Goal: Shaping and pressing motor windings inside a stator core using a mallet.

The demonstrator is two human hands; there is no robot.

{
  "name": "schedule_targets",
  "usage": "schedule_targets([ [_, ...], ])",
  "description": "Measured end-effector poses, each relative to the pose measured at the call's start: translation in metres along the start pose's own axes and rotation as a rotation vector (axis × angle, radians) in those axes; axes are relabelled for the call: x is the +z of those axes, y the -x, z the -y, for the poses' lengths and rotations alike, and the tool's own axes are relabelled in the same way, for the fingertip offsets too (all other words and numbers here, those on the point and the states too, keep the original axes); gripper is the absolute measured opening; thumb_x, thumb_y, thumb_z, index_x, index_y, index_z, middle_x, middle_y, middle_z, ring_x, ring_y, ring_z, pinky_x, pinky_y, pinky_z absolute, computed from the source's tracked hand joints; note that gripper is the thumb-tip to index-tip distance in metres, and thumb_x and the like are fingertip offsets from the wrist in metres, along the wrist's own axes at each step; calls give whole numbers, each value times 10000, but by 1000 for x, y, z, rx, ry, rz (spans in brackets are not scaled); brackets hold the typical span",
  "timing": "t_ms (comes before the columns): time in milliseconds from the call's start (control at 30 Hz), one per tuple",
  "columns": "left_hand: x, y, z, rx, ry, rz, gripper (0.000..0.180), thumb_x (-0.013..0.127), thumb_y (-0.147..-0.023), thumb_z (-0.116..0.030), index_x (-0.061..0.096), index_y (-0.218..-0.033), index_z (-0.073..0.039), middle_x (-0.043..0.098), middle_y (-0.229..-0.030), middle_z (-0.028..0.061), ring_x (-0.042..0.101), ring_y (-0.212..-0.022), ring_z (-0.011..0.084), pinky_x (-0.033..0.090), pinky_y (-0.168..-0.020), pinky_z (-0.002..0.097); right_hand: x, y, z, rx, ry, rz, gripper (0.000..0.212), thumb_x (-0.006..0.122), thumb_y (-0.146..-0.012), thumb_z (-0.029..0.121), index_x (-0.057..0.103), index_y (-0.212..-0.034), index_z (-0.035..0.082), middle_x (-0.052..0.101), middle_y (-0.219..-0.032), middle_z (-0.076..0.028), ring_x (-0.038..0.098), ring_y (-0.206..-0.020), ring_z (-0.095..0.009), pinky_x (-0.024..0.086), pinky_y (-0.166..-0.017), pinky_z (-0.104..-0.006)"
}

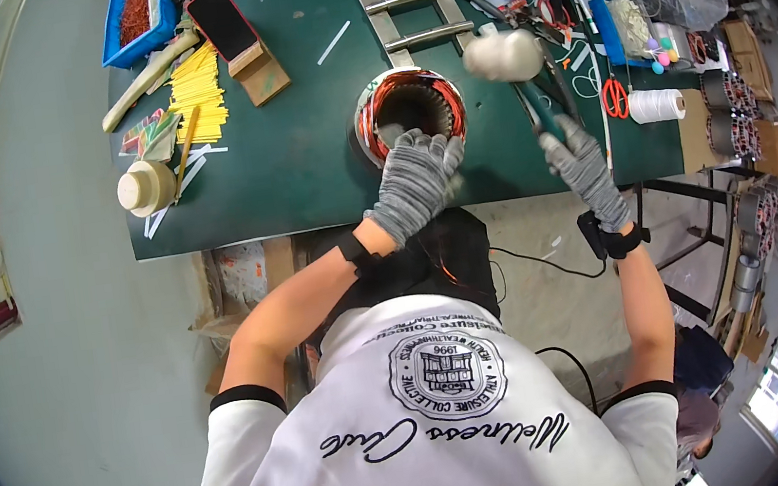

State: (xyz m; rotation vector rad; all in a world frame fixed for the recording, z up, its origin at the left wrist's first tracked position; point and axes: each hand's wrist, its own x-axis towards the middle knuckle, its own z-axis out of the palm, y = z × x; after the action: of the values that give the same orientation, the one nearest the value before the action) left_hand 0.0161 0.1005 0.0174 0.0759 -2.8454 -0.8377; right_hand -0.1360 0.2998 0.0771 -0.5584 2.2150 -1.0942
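Observation:
A motor stator [363, 138] wound with copper wire stands on the green tabletop in front of me, its dark bore facing up. Over its near rim lies my left hand [416, 172], in a grey striped glove, fingers bent around the edge. What lies under those fingertips is hidden. Off to the right, my right hand [584, 170], gloved the same way, is closed round the handle of a mallet. The mallet's rounded white head [504, 57] is in the air, smeared by motion, to the right of the stator and apart from it.
Beyond the stator lies a metal frame [421, 39]. Left are a phone [222, 21] on a wooden stand, yellow strips [198, 96], a tape roll [146, 188] and a blue bin [128, 49]. Right are red-handled scissors [615, 99], white thread [657, 106] and several tools. Another person [698, 423] is behind.

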Motion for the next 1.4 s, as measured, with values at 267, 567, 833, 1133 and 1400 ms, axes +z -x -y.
schedule_targets([
  [267,17,20,36,171,-191,-191,418,609,-704,-202,558,-1115,-139,614,-900,31,559,-913,227,314,-961,388,-9,47,111,-362,293,-221,219,556,-845,181,519,-994,24,578,-721,-130,591,-608,-239,454,-531,-324],
  [567,0,6,37,295,-286,-69,354,518,-760,-161,579,-1105,-207,596,-862,-6,548,-871,184,314,-950,391,23,81,15,-149,771,-305,294,525,-865,264,507,-999,3,556,-758,-234,575,-674,-358,446,-594,-414],
  [833,3,2,52,390,-237,-19,378,499,-715,-194,572,-1085,-218,556,-817,24,529,-844,204,327,-912,410,77,91,-60,-39,843,-145,342,487,-876,267,511,-1137,48,612,-840,-174,596,-688,-308,463,-641,-368],
  [1133,-24,-4,83,591,-29,223,403,485,-762,-167,571,-1138,-282,575,-884,-13,543,-871,175,224,-1028,447,67,84,-37,-252,580,-382,362,463,-899,303,507,-1109,12,584,-898,-213,571,-787,-331,454,-721,-398],
  [1400,-69,-30,68,483,16,408,368,625,-674,-209,626,-1034,-133,586,-972,54,528,-937,230,298,-988,391,-26,69,5,-65,825,-276,379,499,-876,357,548,-1007,4,574,-677,-183,573,-625,-336,452,-577,-383],
])
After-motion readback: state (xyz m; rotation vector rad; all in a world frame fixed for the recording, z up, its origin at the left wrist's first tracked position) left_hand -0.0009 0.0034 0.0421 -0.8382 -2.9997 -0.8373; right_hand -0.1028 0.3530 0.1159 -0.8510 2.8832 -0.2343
